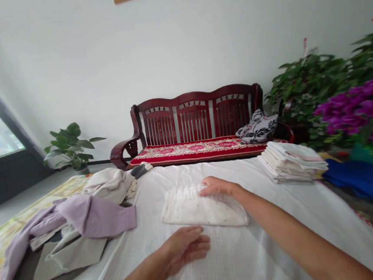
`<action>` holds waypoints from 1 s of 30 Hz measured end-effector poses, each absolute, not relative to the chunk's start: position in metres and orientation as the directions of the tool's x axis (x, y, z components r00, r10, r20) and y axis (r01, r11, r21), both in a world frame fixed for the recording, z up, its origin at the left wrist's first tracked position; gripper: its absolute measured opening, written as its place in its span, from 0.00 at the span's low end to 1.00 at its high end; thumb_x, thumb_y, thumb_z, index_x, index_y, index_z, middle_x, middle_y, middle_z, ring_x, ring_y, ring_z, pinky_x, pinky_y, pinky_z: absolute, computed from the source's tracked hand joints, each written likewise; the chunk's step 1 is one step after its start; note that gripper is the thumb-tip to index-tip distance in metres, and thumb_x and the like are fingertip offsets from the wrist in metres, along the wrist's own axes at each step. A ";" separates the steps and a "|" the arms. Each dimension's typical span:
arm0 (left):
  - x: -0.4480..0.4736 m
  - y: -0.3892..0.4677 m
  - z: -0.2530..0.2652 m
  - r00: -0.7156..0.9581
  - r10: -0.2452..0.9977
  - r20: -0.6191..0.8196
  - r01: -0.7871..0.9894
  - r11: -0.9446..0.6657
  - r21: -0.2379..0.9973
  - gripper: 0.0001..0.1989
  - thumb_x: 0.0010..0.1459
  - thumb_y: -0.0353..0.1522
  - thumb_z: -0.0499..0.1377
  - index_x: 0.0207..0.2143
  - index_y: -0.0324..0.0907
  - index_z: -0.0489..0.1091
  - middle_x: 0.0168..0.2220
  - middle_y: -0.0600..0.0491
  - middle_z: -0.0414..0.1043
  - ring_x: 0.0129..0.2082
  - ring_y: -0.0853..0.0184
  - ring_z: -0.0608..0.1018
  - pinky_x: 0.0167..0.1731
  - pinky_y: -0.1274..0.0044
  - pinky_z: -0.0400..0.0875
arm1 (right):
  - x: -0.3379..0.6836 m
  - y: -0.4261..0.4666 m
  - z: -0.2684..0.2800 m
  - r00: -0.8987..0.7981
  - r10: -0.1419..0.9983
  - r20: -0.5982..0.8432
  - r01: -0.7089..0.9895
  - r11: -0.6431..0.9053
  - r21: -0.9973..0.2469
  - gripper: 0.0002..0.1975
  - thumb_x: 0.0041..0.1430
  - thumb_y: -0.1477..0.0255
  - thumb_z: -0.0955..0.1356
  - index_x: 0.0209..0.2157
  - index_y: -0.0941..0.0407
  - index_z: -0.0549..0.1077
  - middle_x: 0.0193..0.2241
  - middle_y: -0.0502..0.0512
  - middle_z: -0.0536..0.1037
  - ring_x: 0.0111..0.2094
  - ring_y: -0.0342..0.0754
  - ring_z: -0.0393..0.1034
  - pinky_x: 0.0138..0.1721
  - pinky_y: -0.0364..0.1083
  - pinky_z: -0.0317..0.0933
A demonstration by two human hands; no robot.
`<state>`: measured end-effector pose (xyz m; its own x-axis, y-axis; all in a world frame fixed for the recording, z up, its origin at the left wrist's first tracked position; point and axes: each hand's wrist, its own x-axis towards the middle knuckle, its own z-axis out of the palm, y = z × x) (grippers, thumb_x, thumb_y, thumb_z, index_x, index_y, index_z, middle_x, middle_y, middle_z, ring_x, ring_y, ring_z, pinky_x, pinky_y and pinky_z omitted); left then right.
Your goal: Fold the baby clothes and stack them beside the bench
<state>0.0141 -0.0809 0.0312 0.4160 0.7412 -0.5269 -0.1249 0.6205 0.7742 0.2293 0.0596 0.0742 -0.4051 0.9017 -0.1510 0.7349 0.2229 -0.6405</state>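
Observation:
A folded white garment [202, 212] with small faint dots and a gathered, ruffled edge lies on the white cloth covering the table. My right hand [218, 186] is at its far right side, thumb and fingers closed on the ruffled edge; the fingertips are partly blurred. Closer to me, my left hand [187, 246] hovers just in front of the garment's near edge, apart from it. Its fingers are loosely stretched and hold nothing.
To the left lies a loose heap of clothes, with a lilac garment [98, 217] on top. A stack of folded white cloths [291, 161] stands at the far right. Behind are a dark red wooden bench [192, 113], a patterned cushion [259, 127] and purple flowers [360, 107].

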 end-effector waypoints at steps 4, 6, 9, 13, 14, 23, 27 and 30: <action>0.041 -0.070 0.032 0.388 0.796 -0.464 -0.405 0.600 0.690 0.11 0.61 0.38 0.63 0.43 0.42 0.73 0.49 0.47 0.77 0.45 0.68 0.80 0.48 0.78 0.72 | 0.226 0.044 0.083 -0.327 0.945 0.026 0.483 0.191 -0.855 0.24 0.41 0.54 0.76 0.32 0.57 0.70 0.26 0.48 0.73 0.30 0.47 0.67 0.30 0.43 0.60; 0.056 -0.059 0.031 0.353 0.830 -0.431 -0.501 0.557 0.662 0.10 0.64 0.38 0.59 0.44 0.42 0.73 0.50 0.47 0.77 0.48 0.66 0.79 0.49 0.77 0.73 | 0.225 0.036 0.086 -0.249 0.967 0.052 0.365 0.144 -0.920 0.27 0.41 0.54 0.76 0.36 0.57 0.70 0.29 0.50 0.75 0.31 0.48 0.69 0.31 0.44 0.62; 0.072 -0.039 0.031 0.231 0.875 -0.426 -0.591 0.474 0.653 0.12 0.64 0.36 0.58 0.46 0.39 0.72 0.48 0.44 0.77 0.46 0.62 0.80 0.46 0.74 0.75 | 0.225 0.026 0.085 -0.132 0.989 0.065 0.216 0.093 -0.972 0.32 0.43 0.54 0.76 0.46 0.57 0.69 0.33 0.53 0.77 0.33 0.51 0.72 0.33 0.46 0.66; 0.081 -0.020 0.040 0.105 0.952 -0.288 -0.635 0.287 0.717 0.29 0.54 0.30 0.65 0.58 0.38 0.64 0.44 0.45 0.79 0.41 0.60 0.82 0.41 0.73 0.77 | 0.236 0.017 0.082 -0.005 0.976 0.218 0.128 0.217 -0.968 0.39 0.43 0.59 0.76 0.57 0.55 0.67 0.51 0.59 0.76 0.46 0.54 0.72 0.48 0.51 0.66; 0.081 -0.018 0.044 0.066 0.966 -0.252 -0.624 0.237 0.745 0.37 0.51 0.29 0.67 0.63 0.39 0.59 0.43 0.46 0.80 0.38 0.61 0.82 0.39 0.73 0.77 | 0.240 0.014 0.082 -0.009 0.970 0.242 0.111 0.241 -0.964 0.40 0.43 0.60 0.76 0.58 0.55 0.67 0.53 0.59 0.75 0.48 0.54 0.72 0.50 0.51 0.65; 0.065 -0.019 0.070 0.048 0.944 0.325 -0.013 -0.325 0.946 0.42 0.44 0.25 0.65 0.64 0.41 0.61 0.52 0.47 0.75 0.42 0.63 0.78 0.43 0.74 0.73 | 0.266 -0.009 0.102 -0.109 0.956 0.274 0.327 0.294 -0.898 0.38 0.39 0.75 0.75 0.56 0.56 0.71 0.54 0.59 0.76 0.51 0.56 0.71 0.53 0.51 0.63; 0.057 -0.015 0.077 0.107 0.886 0.452 0.414 -0.453 0.789 0.28 0.47 0.22 0.59 0.54 0.42 0.70 0.44 0.51 0.76 0.34 0.67 0.75 0.38 0.75 0.70 | 0.268 -0.015 0.116 -0.135 0.940 0.313 0.680 0.318 -0.661 0.20 0.46 0.73 0.73 0.44 0.55 0.76 0.39 0.53 0.80 0.40 0.52 0.74 0.43 0.48 0.64; 0.047 -0.017 0.091 0.176 0.847 0.502 0.551 -0.508 0.662 0.15 0.52 0.25 0.59 0.43 0.43 0.75 0.36 0.53 0.74 0.36 0.65 0.74 0.41 0.72 0.69 | 0.272 -0.023 0.129 -0.160 0.895 0.417 0.796 0.367 -0.481 0.10 0.49 0.68 0.73 0.35 0.54 0.76 0.38 0.54 0.78 0.41 0.52 0.72 0.42 0.47 0.63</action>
